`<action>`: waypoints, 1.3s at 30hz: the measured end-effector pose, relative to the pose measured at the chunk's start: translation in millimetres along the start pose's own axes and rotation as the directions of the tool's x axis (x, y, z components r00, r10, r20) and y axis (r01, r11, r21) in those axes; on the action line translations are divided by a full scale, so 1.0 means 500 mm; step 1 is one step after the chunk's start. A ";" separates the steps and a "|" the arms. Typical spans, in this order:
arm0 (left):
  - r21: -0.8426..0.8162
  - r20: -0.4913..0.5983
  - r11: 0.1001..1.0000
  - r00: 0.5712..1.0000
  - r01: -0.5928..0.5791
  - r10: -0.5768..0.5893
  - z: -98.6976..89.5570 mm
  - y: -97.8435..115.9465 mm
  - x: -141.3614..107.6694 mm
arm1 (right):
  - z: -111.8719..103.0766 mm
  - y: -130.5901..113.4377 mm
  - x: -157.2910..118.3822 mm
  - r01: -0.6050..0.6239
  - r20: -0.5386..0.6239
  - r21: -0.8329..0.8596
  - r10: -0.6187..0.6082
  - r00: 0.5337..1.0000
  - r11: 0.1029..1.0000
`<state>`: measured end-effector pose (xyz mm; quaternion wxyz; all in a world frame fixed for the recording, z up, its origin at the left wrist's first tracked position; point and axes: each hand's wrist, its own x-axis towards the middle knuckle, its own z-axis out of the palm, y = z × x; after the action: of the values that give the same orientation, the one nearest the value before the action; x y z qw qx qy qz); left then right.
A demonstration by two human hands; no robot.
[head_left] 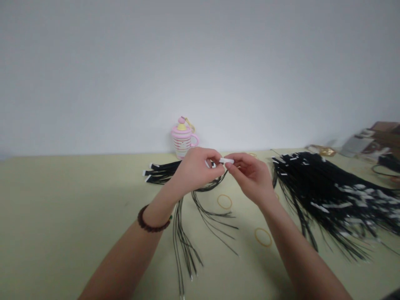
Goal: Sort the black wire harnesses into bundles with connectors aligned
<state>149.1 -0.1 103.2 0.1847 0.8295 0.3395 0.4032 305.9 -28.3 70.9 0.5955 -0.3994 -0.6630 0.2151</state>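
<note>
Left hand [200, 170] + right hand [254, 177]: both pinching the small white plastic connector [226, 161]
Connector feel: feather-light, stiff I'd guess; grab its ends

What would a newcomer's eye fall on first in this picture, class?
Probably first the left hand and right hand near the centre, their fingers on a small white piece. Next, the pink-lidded cup behind them, by the wall, and the big spread of black cables at the table's right.
</note>
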 end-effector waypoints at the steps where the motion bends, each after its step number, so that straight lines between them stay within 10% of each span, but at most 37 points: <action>1: -0.005 0.000 1.000 1.000 0.003 -0.003 0.000 0.000 0.000 | 0.000 0.000 -0.001 0.005 -0.003 -0.007 -0.005 1.000 1.000; 13: -0.253 0.209 0.964 0.978 0.075 -0.021 -0.006 -0.010 0.005 | -0.003 -0.009 0.000 -0.032 0.047 0.081 0.028 0.999 0.996; 25: -0.268 0.190 0.962 0.982 0.041 0.011 -0.007 0.002 0.002 | 0.003 -0.009 -0.004 0.007 -0.024 0.085 -0.005 1.000 0.996; 32: -0.108 -0.086 0.994 0.996 -0.029 0.020 -0.004 0.000 0.002 | -0.005 -0.004 0.003 0.019 -0.105 0.015 -0.017 0.994 1.000; 39: -0.095 -0.140 0.995 0.990 -0.037 0.024 0.001 -0.007 0.005 | -0.002 0.003 0.003 0.083 -0.079 0.070 -0.077 0.994 0.994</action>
<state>148.9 3.9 102.2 0.1945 0.7945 0.3189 0.4788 307.4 -26.6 70.9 0.6427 -0.3582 -0.6470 0.2001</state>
